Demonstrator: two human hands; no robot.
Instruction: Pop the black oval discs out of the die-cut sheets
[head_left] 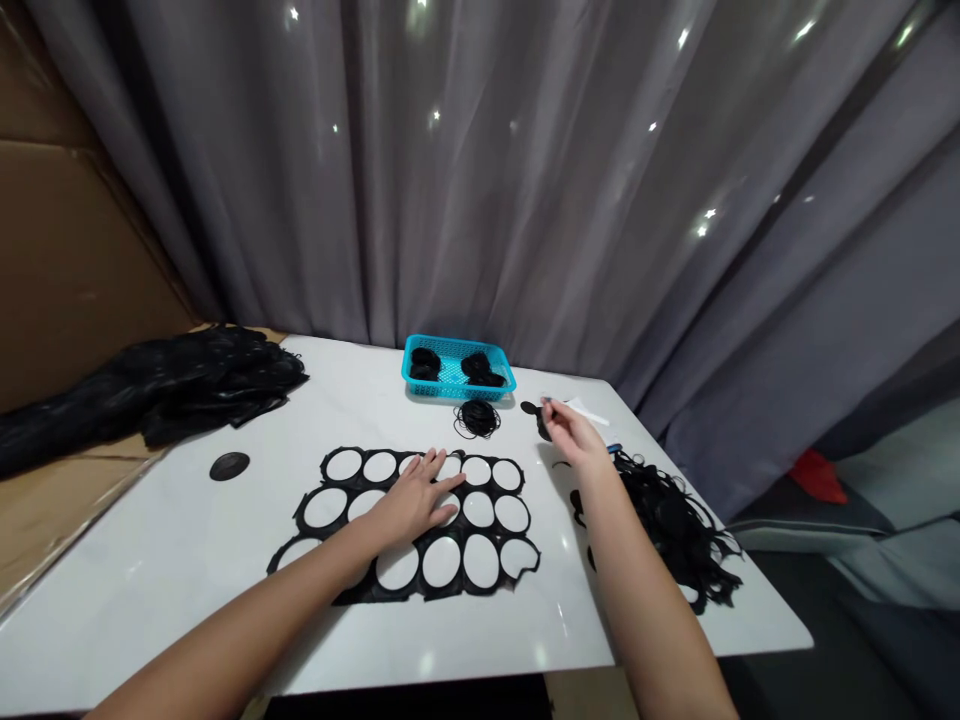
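A black die-cut sheet full of round holes lies flat in the middle of the white table. My left hand rests flat on it with fingers spread. My right hand is raised past the sheet's right end, fingers pinched on a small black round piece. A loose bundle of thin black rings lies just in front of a blue basket that holds more black rings.
A heap of black offcuts lies at the table's right edge. A pile of black sheets sits at the far left on cardboard. A black disc lies left of the sheet. Grey curtains hang behind.
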